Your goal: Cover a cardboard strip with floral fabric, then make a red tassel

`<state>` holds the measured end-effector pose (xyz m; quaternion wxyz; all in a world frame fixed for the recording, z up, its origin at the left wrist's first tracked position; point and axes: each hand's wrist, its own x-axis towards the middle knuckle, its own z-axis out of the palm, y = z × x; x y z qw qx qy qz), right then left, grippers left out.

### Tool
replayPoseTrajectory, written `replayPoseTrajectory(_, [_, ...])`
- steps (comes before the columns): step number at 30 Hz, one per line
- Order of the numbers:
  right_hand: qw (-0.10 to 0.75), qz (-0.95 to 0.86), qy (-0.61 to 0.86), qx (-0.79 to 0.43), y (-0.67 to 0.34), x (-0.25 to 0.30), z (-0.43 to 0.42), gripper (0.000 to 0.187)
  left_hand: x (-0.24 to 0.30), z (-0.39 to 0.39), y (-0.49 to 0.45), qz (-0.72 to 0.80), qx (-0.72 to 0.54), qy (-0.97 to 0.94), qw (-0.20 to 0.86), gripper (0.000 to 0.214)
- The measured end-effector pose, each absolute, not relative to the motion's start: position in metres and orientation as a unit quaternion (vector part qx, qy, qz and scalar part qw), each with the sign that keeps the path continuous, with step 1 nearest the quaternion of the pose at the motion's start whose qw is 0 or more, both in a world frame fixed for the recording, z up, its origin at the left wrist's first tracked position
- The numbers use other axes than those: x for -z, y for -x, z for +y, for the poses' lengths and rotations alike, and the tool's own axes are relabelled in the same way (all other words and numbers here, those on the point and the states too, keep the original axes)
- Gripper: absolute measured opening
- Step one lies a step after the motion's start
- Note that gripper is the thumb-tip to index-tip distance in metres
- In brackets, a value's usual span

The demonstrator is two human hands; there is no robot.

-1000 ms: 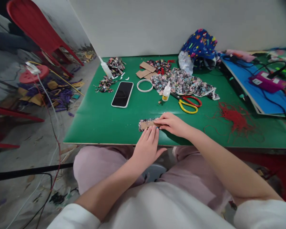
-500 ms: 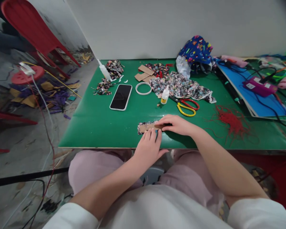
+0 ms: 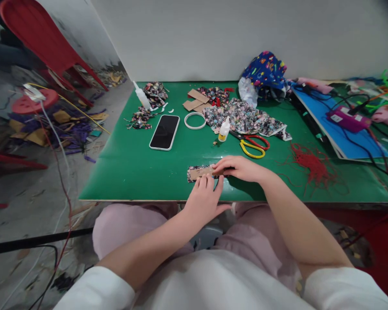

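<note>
A cardboard strip (image 3: 200, 173), edged with floral fabric (image 3: 198, 167), is placed on the green table (image 3: 132, 176). Its near edge is pressed by the spread left hand (image 3: 202, 199); its right end is pinched by the right hand (image 3: 242, 168).

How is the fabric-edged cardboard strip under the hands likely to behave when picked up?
The cardboard strip would probably stay fairly stiff, since its plain cardboard face lies flat. It looks small and thin, so it is likely light. The floral fabric edging may flex more than the board.
</note>
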<state>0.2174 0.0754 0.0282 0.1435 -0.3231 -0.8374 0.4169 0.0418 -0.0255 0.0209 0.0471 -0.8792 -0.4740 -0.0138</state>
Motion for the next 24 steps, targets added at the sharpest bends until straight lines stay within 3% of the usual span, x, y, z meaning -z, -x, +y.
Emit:
replayPoseTrajectory(8, [0.215, -0.768, 0.412, -0.44, -0.213, -0.024, 0.069, 0.025, -0.024, -0.02, -0.041, -0.472, 0.013, 0.881, 0.025, 0.087])
replayPoseTrajectory(14, [0.457, -0.611, 0.565, -0.314, -0.234, -0.035, 0.092, 0.025, -0.027, -0.015, -0.039, -0.447, -0.005, 0.894, 0.029, 0.088])
replayPoseTrajectory(16, [0.499, -0.581, 0.568, -0.302, -0.239, -0.04, 0.109, 0.031, -0.028, -0.012, -0.039, -0.436, -0.02, 0.899, 0.029, 0.089])
replayPoseTrajectory(18, [0.491, -0.586, 0.565, -0.31, -0.236, -0.041, 0.125, 0.04, -0.028, -0.011, -0.039, -0.427, -0.031, 0.903, 0.029, 0.091])
replayPoseTrajectory(22, [0.39, -0.65, 0.555, -0.343, -0.215, -0.034, 0.145, 0.059, -0.025, -0.009, -0.039, -0.419, -0.036, 0.907, 0.026, 0.089])
replayPoseTrajectory(24, [0.343, -0.68, 0.573, -0.303, -0.205, -0.027, 0.147, 0.055, -0.024, -0.009, -0.038, -0.417, -0.03, 0.908, 0.017, 0.088])
